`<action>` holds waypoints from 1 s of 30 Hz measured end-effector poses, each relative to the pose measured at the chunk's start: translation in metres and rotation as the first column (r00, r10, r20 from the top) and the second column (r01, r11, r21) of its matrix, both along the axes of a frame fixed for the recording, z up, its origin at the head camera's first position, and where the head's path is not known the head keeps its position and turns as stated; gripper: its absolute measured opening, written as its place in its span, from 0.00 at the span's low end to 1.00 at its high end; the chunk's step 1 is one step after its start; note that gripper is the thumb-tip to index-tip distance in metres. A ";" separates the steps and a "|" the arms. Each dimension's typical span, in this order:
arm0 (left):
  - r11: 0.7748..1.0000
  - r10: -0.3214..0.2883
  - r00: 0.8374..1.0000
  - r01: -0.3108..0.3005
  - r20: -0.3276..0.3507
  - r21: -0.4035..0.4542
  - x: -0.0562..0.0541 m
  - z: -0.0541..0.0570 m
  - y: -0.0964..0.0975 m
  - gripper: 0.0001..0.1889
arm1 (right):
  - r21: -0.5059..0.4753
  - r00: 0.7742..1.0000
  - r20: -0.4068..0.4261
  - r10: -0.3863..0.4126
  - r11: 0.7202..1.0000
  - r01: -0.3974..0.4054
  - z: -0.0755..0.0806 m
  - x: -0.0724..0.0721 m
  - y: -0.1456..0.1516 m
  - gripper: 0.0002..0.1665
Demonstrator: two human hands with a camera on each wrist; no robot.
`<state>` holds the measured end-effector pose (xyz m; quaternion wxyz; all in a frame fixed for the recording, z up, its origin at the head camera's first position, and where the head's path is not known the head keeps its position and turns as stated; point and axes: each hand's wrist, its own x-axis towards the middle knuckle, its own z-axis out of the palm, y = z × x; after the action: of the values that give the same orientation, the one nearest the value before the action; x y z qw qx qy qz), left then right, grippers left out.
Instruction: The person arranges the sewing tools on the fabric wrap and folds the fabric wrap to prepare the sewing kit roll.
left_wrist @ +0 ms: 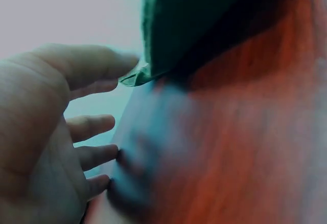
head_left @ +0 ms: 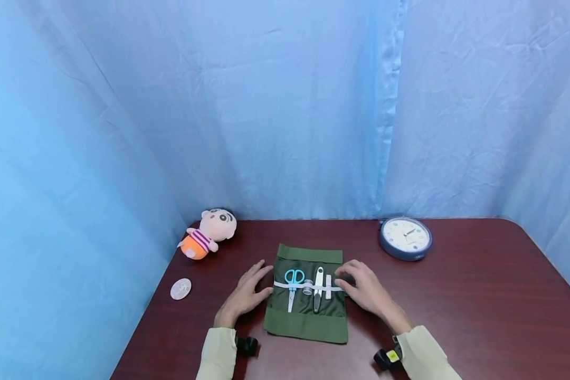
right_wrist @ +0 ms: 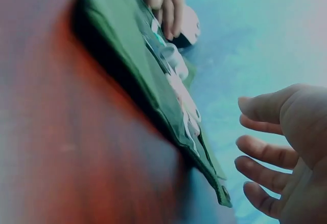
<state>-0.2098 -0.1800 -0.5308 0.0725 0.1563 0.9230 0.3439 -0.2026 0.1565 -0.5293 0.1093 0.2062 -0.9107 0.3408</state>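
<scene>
A green cloth tool roll (head_left: pixel 306 330) lies unrolled on the table between my hands. Its white elastic band (head_left: pixel 280 285) crosses a pair of scissors with light blue handles (head_left: pixel 291 301), a small clear spool-like cylinder (head_left: pixel 307 291), a slim silver tool with a black end (head_left: pixel 319 277) and a short white strip (head_left: pixel 328 294). My left hand (head_left: pixel 244 296) is at the roll's left edge, fingers loosely spread, the thumb tip right at the cloth's edge in the left wrist view. At the right edge, my right hand (head_left: pixel 364 287) has relaxed, slightly bent fingers and holds nothing.
Toward the back left lies a plush doll (head_left: pixel 202 237) in a striped top, with a pale round disc (head_left: pixel 181 289) nearer me. A round clock (head_left: pixel 406 236) with a dark blue rim sits at the back right. Blue curtains (head_left: pixel 290 105) hang behind the brown table (head_left: pixel 480 295).
</scene>
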 end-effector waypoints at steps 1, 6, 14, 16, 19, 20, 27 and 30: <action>1.000 0.003 1.000 -0.003 -0.005 0.001 -0.001 0.002 0.000 0.29 | 0.013 1.000 -0.025 0.000 1.000 0.000 0.001 0.005 -0.001 0.09; 0.999 -0.027 0.997 0.024 -0.066 -0.042 -0.014 0.014 0.004 0.28 | 0.090 0.987 -0.147 0.069 0.994 -0.056 0.003 0.030 -0.005 0.10; 0.970 -0.178 0.981 0.163 -0.071 -0.178 -0.041 0.022 0.023 0.29 | 0.251 0.934 -0.259 0.246 0.951 -0.181 -0.002 0.069 -0.010 0.15; 0.963 -0.193 0.981 0.182 -0.035 -0.200 -0.046 0.020 0.026 0.31 | 0.285 0.922 -0.262 0.287 0.935 -0.210 -0.003 0.077 -0.008 0.17; 0.957 -0.194 0.981 0.191 0.005 -0.218 -0.051 0.017 0.028 0.32 | 0.337 0.911 -0.260 0.321 0.914 -0.225 -0.005 0.088 -0.003 0.18; 0.956 -0.189 0.982 0.188 0.016 -0.226 -0.052 0.016 0.028 0.33 | 0.356 0.910 -0.255 0.326 0.907 -0.225 -0.005 0.091 -0.002 0.19; 0.949 -0.139 0.988 0.154 0.070 -0.276 -0.056 0.013 0.029 0.35 | 0.535 0.931 -0.153 0.333 0.820 -0.205 0.000 0.103 -0.001 0.25; 0.945 -0.125 0.989 0.143 0.081 -0.293 -0.056 0.014 0.031 0.35 | 0.589 0.924 -0.181 0.338 0.790 -0.174 -0.002 0.107 -0.002 0.29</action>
<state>-0.2657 -0.1495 -0.5171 0.1466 0.1955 0.9489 0.1995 -0.0959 0.1545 -0.5312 0.1223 0.3973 -0.9088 0.0370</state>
